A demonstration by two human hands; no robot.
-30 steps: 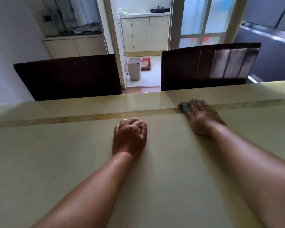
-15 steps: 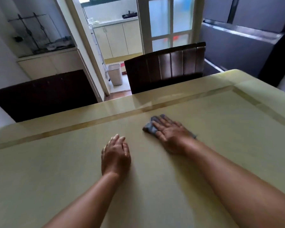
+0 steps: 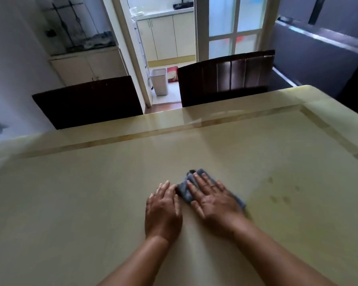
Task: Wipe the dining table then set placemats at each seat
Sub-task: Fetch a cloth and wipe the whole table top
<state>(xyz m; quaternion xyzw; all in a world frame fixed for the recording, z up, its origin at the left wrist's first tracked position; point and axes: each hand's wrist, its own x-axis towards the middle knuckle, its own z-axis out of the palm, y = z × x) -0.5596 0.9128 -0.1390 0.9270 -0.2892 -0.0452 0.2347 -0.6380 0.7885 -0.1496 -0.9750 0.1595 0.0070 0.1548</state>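
Observation:
A glossy beige dining table with a darker inlaid border fills the lower view. My right hand presses flat on a crumpled grey-blue cloth near the table's middle; the cloth sticks out past my fingertips and at the right of my palm. My left hand lies flat on the tabletop just left of the cloth, fingers together, holding nothing. No placemats are in view.
Two dark wooden chairs stand at the far edge, one at left and one at right. A few faint spots mark the tabletop right of my hands. A white bin sits in the kitchen doorway beyond.
My right hand has dragged the cloth from the far border back toward me, next to my left hand. My left hand has gone from a fist to lying flat.

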